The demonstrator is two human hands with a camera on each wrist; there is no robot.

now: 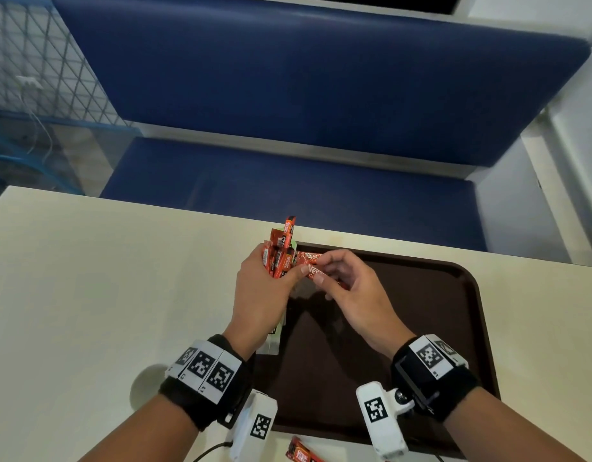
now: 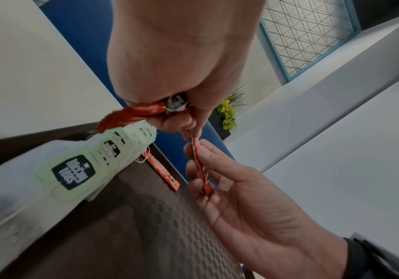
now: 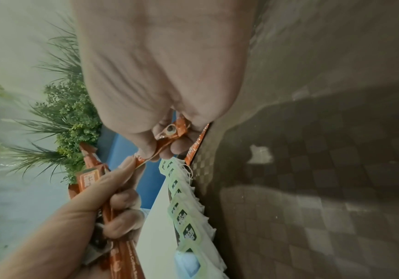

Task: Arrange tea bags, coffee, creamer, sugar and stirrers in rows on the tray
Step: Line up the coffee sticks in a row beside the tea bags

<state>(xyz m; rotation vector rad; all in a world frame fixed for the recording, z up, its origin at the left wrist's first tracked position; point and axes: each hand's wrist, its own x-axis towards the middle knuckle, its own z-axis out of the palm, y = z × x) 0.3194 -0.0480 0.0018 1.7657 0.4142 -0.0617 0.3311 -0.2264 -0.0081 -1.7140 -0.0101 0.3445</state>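
**Both hands on the coffee sticks above the tray's far-left corner**

The left hand (image 1: 261, 288) is curled around a bunch of red coffee sticks (image 1: 280, 251) that fan upward out of its fist; how many it holds is hard to make out, as they overlap. The right hand (image 1: 351, 291) pinches 1 coffee stick (image 1: 313, 265) between thumb and fingertips (image 2: 208, 156), with the left thumb also touching that stick. From the left wrist this stick shows only edge-on.

Both hands hover over the far-left corner of the dark brown tray (image 1: 454, 311), which sits on the pale worktop (image 1: 104, 278). Another coffee stick (image 2: 161, 168) lies flat on the tray along its far edge; in the head view the hands hide most of it.

A row of tea bags (image 3: 186, 217) with pale green tags runs down the tray's left side, overlapping each other. The head view shows only a sliver of it beside the left wrist.

1 more red packet (image 1: 301, 451) lies on the worktop just in front of the tray's near edge, cut off by the bottom of the picture. Creamer, sugar and stirrers cannot be made out in any view.

A blue padded bench (image 1: 304, 95) stands beyond the worktop.
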